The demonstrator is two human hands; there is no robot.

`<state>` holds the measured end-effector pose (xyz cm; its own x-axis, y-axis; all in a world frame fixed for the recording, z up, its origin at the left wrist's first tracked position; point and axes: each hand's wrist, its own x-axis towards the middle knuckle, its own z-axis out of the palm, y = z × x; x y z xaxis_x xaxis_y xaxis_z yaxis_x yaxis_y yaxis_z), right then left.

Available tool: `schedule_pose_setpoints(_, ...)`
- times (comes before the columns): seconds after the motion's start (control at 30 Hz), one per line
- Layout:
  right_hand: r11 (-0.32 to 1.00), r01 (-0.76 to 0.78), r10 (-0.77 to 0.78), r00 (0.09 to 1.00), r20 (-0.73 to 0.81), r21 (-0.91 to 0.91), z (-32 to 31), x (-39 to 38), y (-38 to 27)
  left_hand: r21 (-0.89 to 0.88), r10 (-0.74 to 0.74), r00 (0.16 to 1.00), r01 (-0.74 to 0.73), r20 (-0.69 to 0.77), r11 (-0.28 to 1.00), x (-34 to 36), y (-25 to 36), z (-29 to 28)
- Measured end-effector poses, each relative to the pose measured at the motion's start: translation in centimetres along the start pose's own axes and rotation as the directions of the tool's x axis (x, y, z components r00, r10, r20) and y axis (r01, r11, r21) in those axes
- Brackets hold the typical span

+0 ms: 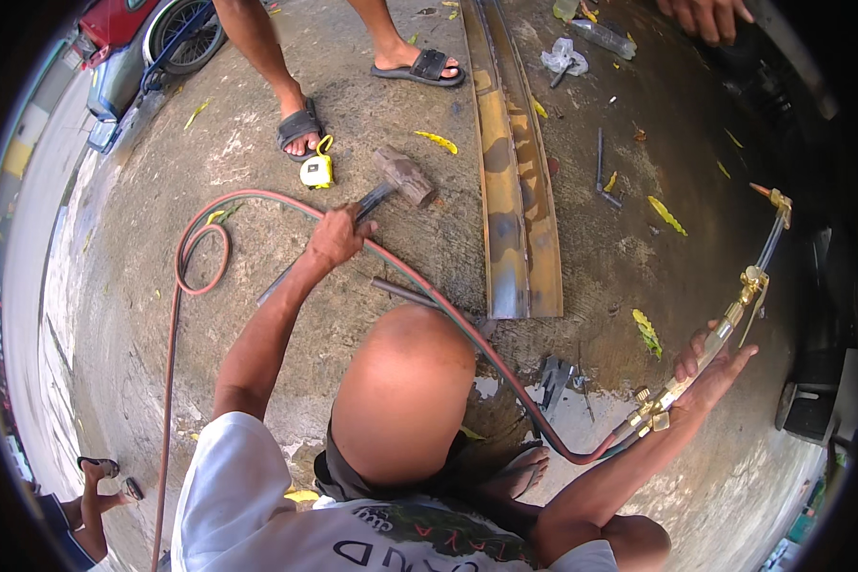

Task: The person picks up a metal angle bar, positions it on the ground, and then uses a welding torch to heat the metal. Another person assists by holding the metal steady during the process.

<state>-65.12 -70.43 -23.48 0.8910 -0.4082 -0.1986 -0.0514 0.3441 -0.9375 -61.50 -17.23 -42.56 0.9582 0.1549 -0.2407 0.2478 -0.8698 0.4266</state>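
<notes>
My left hand (338, 236) is closed around the handle of a sledgehammer, whose worn brown head (406, 177) points away to the upper right. A paired red and green hose (419, 286) runs close by that hand and over the ground. On the right, my right hand (704, 379) is closed on a brass and silver cutting torch (723, 334), fingers curled around its body. The torch's copper tip (761, 190) points up and left, with no flame visible. The hose bends up to the torch's rear end. Between my hands lie long, rusty steel angle bars (517, 210).
A yellow tape measure (316, 172) sits beside another person's sandalled foot (300, 133). Short metal rods (405, 291), a bent rod (601, 167), pliers-like tool (555, 379) and plastic bottle (604, 39) lie around. Another person's hand (705, 17) shows top right; a motorcycle wheel (186, 38) stands far left.
</notes>
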Motion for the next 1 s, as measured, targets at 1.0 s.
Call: schedule_pose_setpoints(1.0,0.973,-0.174,0.170,0.985,0.040,0.153,0.8,0.8,3.2,0.098,-0.335,0.936,0.345,-0.106,0.933,13.2,-14.1,2.2)
